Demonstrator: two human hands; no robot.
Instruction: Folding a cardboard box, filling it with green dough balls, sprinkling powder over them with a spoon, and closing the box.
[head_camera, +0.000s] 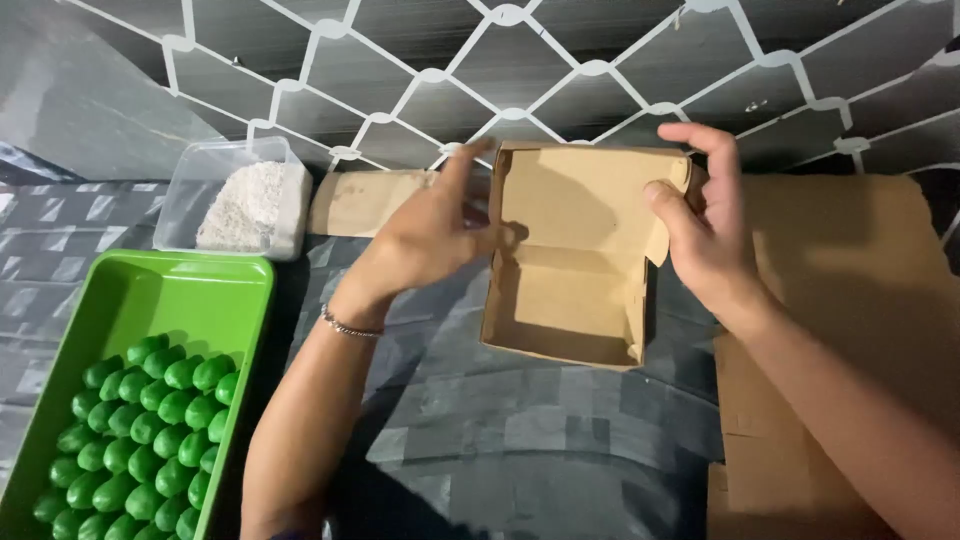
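1. Head view: left hand (430, 235) pinches the left wall of the brown cardboard box (570, 270); right hand (705, 225) curls closed on its right flap.
2. Box sits half-folded on the grey cloth (540, 430), walls up, lid open, nothing inside.
3. Flat cardboard (850, 290) lies right; green tray (200, 290) of green ovals (140, 430) and a clear tub (245, 195) left.

This looked like a small home packing spot rather than a factory line: the worktop (560, 430) was covered with a grey block-patterned cloth, and behind it stood a dark tiled wall (420, 45) with white diamond-shaped joints. A green plastic tray (190, 290) full of small green oval pieces (140, 430), a clear tub of pale powder (250, 205), flat brown cardboard sheets (850, 300) and a half-folded cardboard box (570, 260) pointed to hand packaging of homemade goods.
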